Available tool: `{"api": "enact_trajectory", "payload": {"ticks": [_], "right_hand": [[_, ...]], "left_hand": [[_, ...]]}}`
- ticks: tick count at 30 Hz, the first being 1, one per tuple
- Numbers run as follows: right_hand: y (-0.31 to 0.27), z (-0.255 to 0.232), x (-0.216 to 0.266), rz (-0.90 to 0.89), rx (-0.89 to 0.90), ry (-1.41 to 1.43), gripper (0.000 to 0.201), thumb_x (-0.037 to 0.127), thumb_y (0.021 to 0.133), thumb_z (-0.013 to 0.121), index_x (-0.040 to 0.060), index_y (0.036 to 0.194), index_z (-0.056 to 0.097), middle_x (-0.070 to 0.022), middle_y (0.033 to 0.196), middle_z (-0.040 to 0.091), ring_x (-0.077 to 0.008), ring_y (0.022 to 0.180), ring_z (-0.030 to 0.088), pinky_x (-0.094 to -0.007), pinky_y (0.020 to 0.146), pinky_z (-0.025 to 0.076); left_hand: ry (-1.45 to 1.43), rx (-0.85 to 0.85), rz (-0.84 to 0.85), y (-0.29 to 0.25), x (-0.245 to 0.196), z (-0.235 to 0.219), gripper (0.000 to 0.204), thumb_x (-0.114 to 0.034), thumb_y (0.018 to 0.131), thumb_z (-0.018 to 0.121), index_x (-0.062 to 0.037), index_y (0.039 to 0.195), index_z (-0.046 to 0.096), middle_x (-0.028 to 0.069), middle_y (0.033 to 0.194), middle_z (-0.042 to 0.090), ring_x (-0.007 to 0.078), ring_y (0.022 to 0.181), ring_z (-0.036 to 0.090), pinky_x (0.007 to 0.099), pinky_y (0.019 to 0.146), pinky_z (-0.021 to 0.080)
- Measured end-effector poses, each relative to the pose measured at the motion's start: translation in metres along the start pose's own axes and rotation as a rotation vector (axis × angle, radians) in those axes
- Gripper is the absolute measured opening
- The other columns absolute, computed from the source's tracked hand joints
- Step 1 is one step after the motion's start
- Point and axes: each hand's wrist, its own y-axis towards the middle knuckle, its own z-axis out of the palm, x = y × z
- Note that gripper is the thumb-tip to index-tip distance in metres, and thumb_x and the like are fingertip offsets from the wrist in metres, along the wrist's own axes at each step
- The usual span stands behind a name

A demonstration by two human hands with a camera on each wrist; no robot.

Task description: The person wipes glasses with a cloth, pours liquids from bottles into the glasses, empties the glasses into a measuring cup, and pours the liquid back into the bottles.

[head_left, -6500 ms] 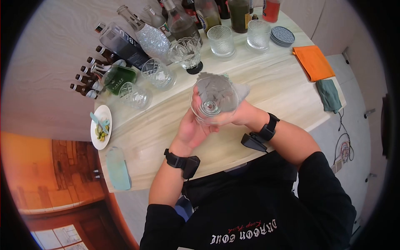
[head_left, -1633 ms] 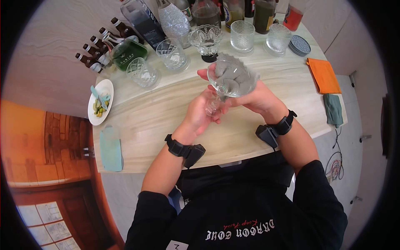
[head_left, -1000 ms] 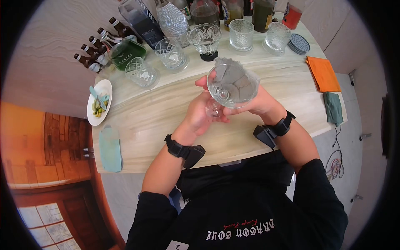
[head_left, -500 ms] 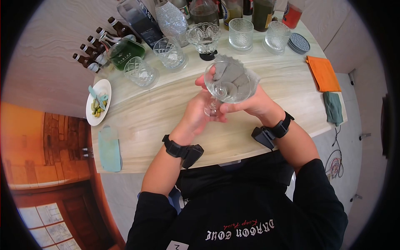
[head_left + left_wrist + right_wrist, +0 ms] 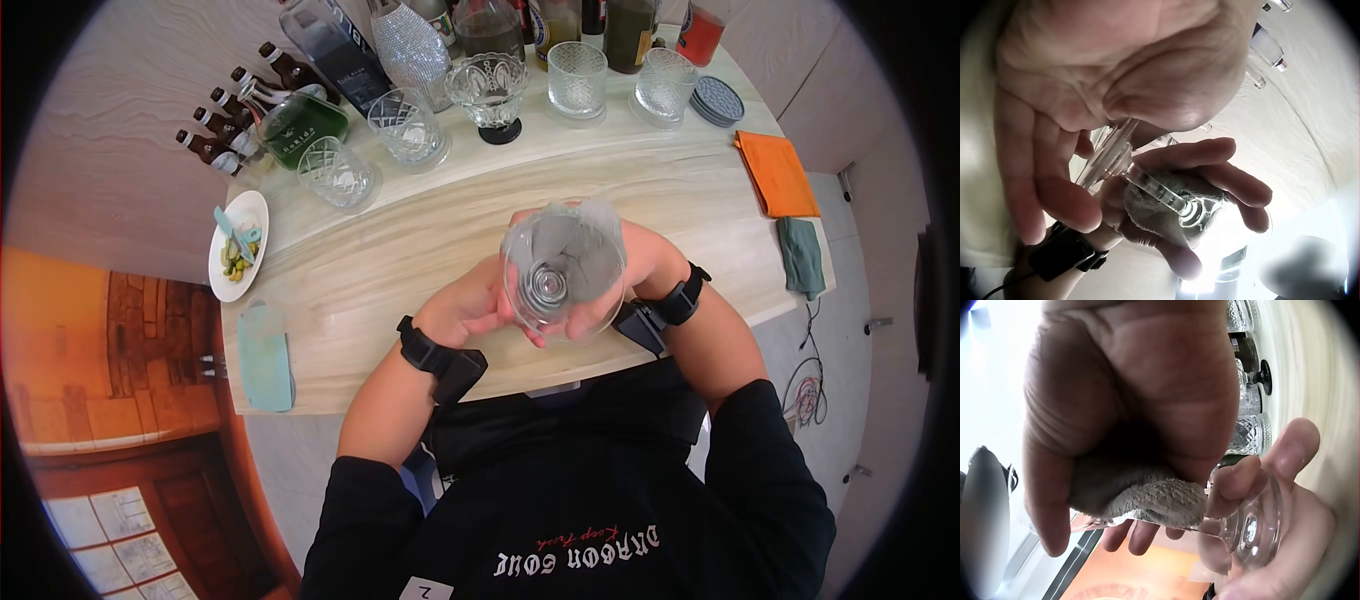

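In the head view a clear stemmed cocktail glass is held over the table, its mouth facing up toward the head camera. My left hand holds it low, fingers curled around the foot in the left wrist view. My right hand cups the outside of the bowl through a grey cloth. Seen from the left wrist, the stem runs from the left hand to the bowl, where the cloth lies between glass and right palm. Part of the cloth shows through the bowl.
Along the back stand tumblers, a footed glass bowl and several bottles. Grey coasters, an orange cloth and a green cloth lie right. At left are a white plate of food and a pale-green mat.
The glass has come down toward the body and tipped, so its mouth now faces the head camera more squarely. Both hands moved with it, keeping hold of the foot and the cloth-covered bowl.
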Motion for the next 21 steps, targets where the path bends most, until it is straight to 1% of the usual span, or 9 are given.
{"api": "enact_trajectory", "payload": {"ticks": [3,5,6,8,9,12,14,17,21], "right_hand": [[-0.001,-0.003,0.004,-0.033,-0.111,-0.062,0.070,0.009,0.060,0.091,0.0008,0.119,0.055,-0.0111,0.107,0.069,-0.0186,0.090,0.066,-0.0333,0.077,0.054],[0.000,-0.009,-0.002,-0.194,-0.208,-0.278,0.073,0.009,0.060,0.090,0.0022,0.124,0.055,-0.0096,0.112,0.067,-0.0178,0.097,0.064,-0.0336,0.083,0.054],[-0.002,-0.010,-0.002,-0.197,-0.192,-0.273,0.073,0.009,0.060,0.090,0.0022,0.124,0.055,-0.0096,0.112,0.067,-0.0178,0.097,0.064,-0.0336,0.083,0.054],[-0.005,-0.011,-0.002,-0.219,-0.362,-0.323,0.070,0.005,0.065,0.089,0.0035,0.128,0.058,-0.0076,0.120,0.064,-0.0185,0.112,0.061,-0.0356,0.098,0.049],[-0.003,-0.011,-0.004,-0.220,-0.351,-0.323,0.070,0.005,0.065,0.089,0.0035,0.128,0.058,-0.0076,0.120,0.064,-0.0185,0.112,0.061,-0.0356,0.098,0.049],[0.002,-0.010,-0.009,-0.276,-0.464,-0.232,0.077,0.006,0.066,0.090,0.0047,0.134,0.053,-0.0077,0.124,0.063,-0.0194,0.116,0.060,-0.0366,0.097,0.051],[0.006,-0.009,-0.010,-0.297,-0.490,-0.056,0.083,0.005,0.066,0.090,0.0056,0.138,0.047,-0.0084,0.125,0.063,-0.0202,0.118,0.060,-0.0389,0.098,0.051],[0.010,-0.010,-0.016,-0.386,-0.540,-0.007,0.081,0.006,0.072,0.086,0.0065,0.140,0.043,-0.0101,0.126,0.062,-0.0221,0.118,0.061,-0.0411,0.100,0.050],[0.009,-0.016,-0.021,-0.452,-0.586,0.147,0.076,0.008,0.077,0.082,0.0076,0.142,0.042,-0.0112,0.127,0.061,-0.0230,0.117,0.061,-0.0418,0.101,0.049]], "left_hand": [[-0.092,-0.093,-0.009,-0.001,-0.006,0.004,0.079,-0.067,0.089,0.057,-0.0057,0.138,0.048,0.0103,0.104,0.067,0.0222,0.087,0.068,0.0417,0.072,0.061],[-0.113,-0.288,0.061,0.003,-0.008,0.013,0.073,-0.064,0.093,0.055,-0.0064,0.137,0.049,0.0098,0.102,0.067,0.0208,0.084,0.067,0.0386,0.068,0.059],[-0.110,-0.304,0.066,0.004,-0.007,0.011,0.073,-0.064,0.093,0.055,-0.0064,0.137,0.049,0.0098,0.102,0.067,0.0208,0.084,0.067,0.0386,0.068,0.059],[-0.168,-0.332,0.169,0.009,-0.005,0.005,0.057,-0.056,0.099,0.049,-0.0080,0.129,0.054,0.0090,0.101,0.066,0.0189,0.080,0.065,0.0374,0.064,0.056],[-0.165,-0.341,0.175,0.013,-0.004,0.002,0.057,-0.056,0.099,0.049,-0.0080,0.129,0.054,0.0090,0.101,0.066,0.0189,0.080,0.065,0.0374,0.064,0.056],[-0.207,-0.410,0.258,0.020,-0.004,0.000,0.045,-0.050,0.103,0.045,-0.0090,0.119,0.051,0.0086,0.099,0.064,0.0188,0.078,0.063,0.0364,0.065,0.053],[-0.152,-0.580,0.385,0.021,-0.002,0.001,0.034,-0.043,0.104,0.042,-0.0105,0.114,0.042,0.0095,0.100,0.062,0.0203,0.082,0.063,0.0378,0.072,0.055],[-0.127,-0.685,0.437,0.023,-0.006,0.007,0.033,-0.041,0.106,0.039,-0.0113,0.118,0.032,0.0113,0.104,0.059,0.0218,0.091,0.062,0.0385,0.079,0.055],[-0.073,-0.703,0.560,0.024,-0.004,0.014,0.034,-0.040,0.107,0.040,-0.0115,0.122,0.029,0.0117,0.110,0.056,0.0206,0.097,0.060,0.0387,0.084,0.054]]}}
